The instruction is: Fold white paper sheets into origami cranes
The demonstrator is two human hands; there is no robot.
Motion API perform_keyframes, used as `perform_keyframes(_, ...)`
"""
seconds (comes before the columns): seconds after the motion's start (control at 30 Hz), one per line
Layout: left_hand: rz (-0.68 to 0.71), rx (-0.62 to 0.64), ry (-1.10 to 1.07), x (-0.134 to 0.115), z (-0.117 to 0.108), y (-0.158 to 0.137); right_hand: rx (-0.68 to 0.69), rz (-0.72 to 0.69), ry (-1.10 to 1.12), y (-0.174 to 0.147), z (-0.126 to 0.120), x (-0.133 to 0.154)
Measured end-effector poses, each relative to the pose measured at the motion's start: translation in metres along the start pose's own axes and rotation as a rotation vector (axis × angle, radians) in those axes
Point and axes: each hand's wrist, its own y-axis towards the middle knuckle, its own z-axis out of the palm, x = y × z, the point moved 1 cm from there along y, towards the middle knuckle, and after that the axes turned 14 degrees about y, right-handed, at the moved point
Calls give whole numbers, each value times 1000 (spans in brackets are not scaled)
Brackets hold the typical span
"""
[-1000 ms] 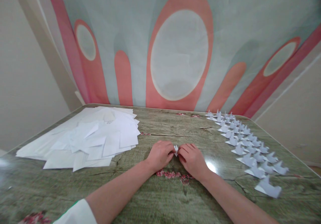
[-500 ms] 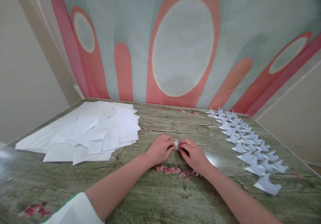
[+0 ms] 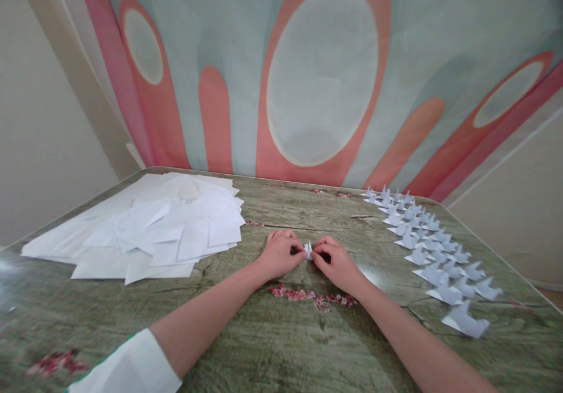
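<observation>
Between my fingertips is a small folded white paper piece (image 3: 308, 250), with pointed tips standing up from it. My left hand (image 3: 281, 253) pinches its left side between thumb and fingers. On the other side my right hand (image 3: 338, 262) pinches the right edge the same way. Both hands are just above or at the table surface, near the middle. Much of the paper is covered by the fingers, so its full shape is hidden.
A large loose pile of white paper sheets (image 3: 167, 223) spreads over the left of the wood-patterned table (image 3: 281, 346). Rows of folded white paper birds (image 3: 466, 321) stand along the right side. A wall with a coral and grey pattern (image 3: 323, 70) rises behind the table.
The view has shifted slightly. Both hands still pinch the paper piece, and the fingers have adjusted a little around it. The pile and the paper birds stay as they were.
</observation>
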Motion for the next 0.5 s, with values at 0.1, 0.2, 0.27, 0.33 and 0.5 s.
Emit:
perform_keyframes(0.1,-6,14,7,-2,-2,1,-2,-1,-8,1,1,0)
perform_keyframes(0.2,-9,28,37,-3,-3,1,-8,-10,-18,0,2,2)
perform_keyframes(0.27,-6,19,60,-4,-3,1,-5,-19,-27,0,2,3)
perform_keyframes(0.33,-6,4,79,-3,-3,1,-4,-24,-36,0,2,4)
perform_keyframes(0.5,-3,8,106,-4,-4,1,-11,-27,-44,1,3,2)
